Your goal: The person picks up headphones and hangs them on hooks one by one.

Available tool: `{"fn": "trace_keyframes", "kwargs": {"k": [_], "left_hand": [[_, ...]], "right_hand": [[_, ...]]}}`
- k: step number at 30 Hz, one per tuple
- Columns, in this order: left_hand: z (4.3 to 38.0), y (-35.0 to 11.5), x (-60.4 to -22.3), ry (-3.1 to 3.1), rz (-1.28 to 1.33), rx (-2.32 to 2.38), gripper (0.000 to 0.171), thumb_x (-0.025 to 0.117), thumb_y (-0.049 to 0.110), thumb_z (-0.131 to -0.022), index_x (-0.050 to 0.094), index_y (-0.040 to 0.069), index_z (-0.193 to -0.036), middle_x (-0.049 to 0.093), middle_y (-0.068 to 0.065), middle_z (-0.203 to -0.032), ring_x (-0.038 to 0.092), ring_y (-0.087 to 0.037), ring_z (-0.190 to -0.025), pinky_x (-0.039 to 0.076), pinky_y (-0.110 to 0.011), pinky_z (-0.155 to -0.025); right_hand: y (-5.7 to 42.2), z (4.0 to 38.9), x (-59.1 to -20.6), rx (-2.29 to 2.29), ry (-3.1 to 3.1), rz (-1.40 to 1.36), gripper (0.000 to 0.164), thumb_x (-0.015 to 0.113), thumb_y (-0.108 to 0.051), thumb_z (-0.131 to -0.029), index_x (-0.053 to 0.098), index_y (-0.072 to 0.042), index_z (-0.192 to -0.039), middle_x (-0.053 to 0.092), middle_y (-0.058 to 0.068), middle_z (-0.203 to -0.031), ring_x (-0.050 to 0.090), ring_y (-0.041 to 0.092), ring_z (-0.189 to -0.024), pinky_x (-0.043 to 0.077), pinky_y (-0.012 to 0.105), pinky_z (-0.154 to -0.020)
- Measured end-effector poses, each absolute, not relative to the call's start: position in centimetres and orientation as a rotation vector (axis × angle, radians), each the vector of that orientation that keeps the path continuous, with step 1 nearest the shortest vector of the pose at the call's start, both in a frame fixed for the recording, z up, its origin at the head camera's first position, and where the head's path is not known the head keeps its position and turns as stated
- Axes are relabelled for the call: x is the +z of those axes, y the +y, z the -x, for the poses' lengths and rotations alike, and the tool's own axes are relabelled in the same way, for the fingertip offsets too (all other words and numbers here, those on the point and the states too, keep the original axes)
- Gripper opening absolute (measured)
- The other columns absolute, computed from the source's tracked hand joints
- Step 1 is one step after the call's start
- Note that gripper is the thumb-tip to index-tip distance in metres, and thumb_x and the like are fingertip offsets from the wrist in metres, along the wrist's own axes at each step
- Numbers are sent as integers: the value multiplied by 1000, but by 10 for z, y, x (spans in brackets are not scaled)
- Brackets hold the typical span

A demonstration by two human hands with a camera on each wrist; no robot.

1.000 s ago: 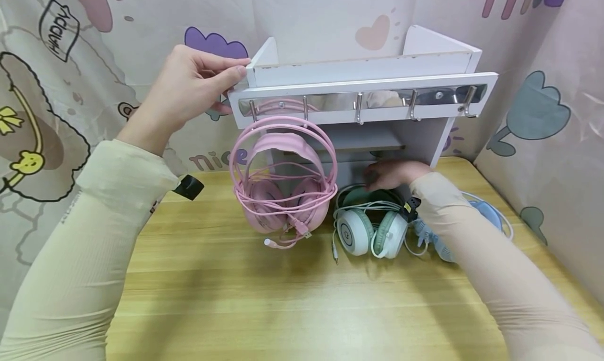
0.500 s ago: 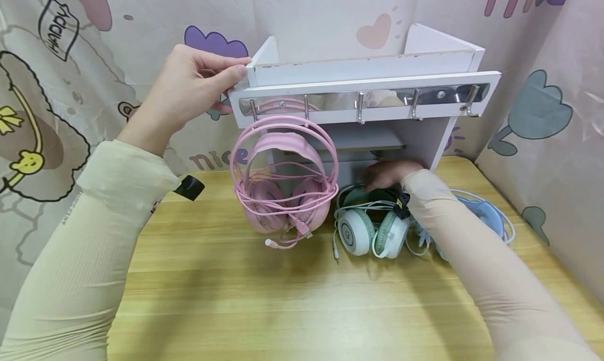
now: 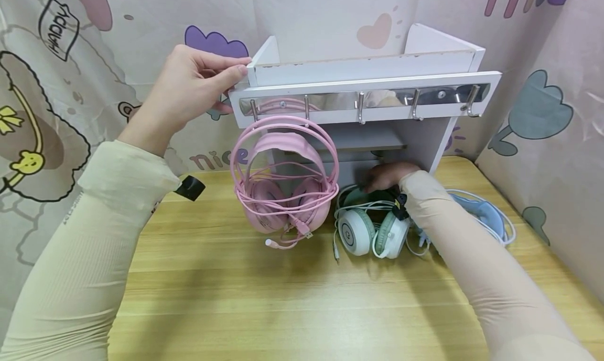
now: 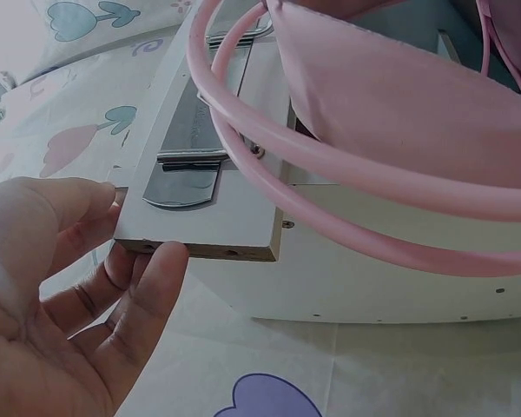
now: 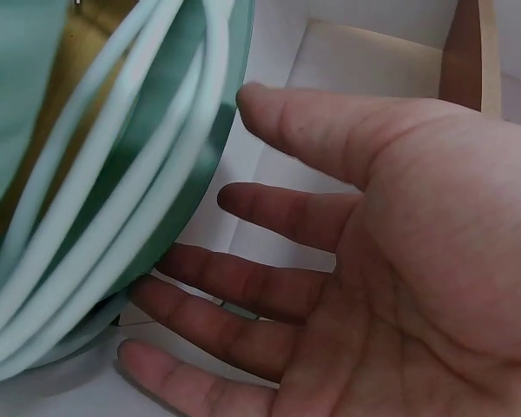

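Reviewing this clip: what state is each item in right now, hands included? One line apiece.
White shelf: upright
Three rightmost hooks: bare
Pink headphones: hung at the shelf's front, cable wound around
White-green headphones: off the hooks, cable looped
Blue headphones: on the table, partly hidden
Left hand: gripping the shelf's left end
Right hand: fingers extended beside the white-green headband, contact unclear

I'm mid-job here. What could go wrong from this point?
The right hand has its fingers beside the cable looped round the green-and-white headset, so it might snag strands when gripping. The right sleeve crosses in front of the blue headset and could bump it. The pink headset hangs from the rack; a jolt might shake it loose.
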State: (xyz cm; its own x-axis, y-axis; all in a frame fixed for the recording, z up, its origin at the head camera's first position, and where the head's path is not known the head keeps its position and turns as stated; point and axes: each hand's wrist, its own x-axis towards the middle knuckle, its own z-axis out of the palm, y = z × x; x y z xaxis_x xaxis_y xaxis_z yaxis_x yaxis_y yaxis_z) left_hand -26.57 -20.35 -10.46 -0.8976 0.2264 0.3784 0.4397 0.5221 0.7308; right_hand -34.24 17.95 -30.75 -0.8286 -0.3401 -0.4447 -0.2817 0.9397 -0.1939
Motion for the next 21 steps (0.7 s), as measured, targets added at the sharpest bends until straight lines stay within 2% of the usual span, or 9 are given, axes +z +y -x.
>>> {"fn": "trace_keyframes", "kwargs": {"k": [3,9,14,21], "left_hand": [[265,-204,-105,-2526,561,-1310,32,77,30,-102,79,16,-131,81,8,-113,70,-9,-85,66,-20,-62],[265,-203,-105,-2524,557,-1317,32,77,31,-102,79,16,-130,81,8,-117,69,-9,-85,66,-20,-61],[264,-203,-105,-2514,562,-1325,31,77,29,-102,79,16,-130,81,8,-109,68,-9,-82,66,-20,-60],[265,-203,-105,-2518,572,-1310,32,77,30,-102,79,16,-130,80,7,-124,68,-9,-84,66,-20,-60]], "right_hand": [[179,343,-307,-168,2606,436,71,60,-39,-108,40,3,-162,30,35,-168,31,54,-157,33,65,-131],[180,345,-308,-161,2601,440,68,59,-39,-108,43,4,-159,36,35,-166,37,53,-153,37,64,-129],[181,345,-308,-164,2601,416,69,58,-39,-109,42,4,-160,36,35,-166,37,52,-153,37,65,-129],[180,343,-308,-189,2601,404,74,59,-41,-108,38,5,-162,31,36,-168,32,54,-156,32,65,-132]]}}
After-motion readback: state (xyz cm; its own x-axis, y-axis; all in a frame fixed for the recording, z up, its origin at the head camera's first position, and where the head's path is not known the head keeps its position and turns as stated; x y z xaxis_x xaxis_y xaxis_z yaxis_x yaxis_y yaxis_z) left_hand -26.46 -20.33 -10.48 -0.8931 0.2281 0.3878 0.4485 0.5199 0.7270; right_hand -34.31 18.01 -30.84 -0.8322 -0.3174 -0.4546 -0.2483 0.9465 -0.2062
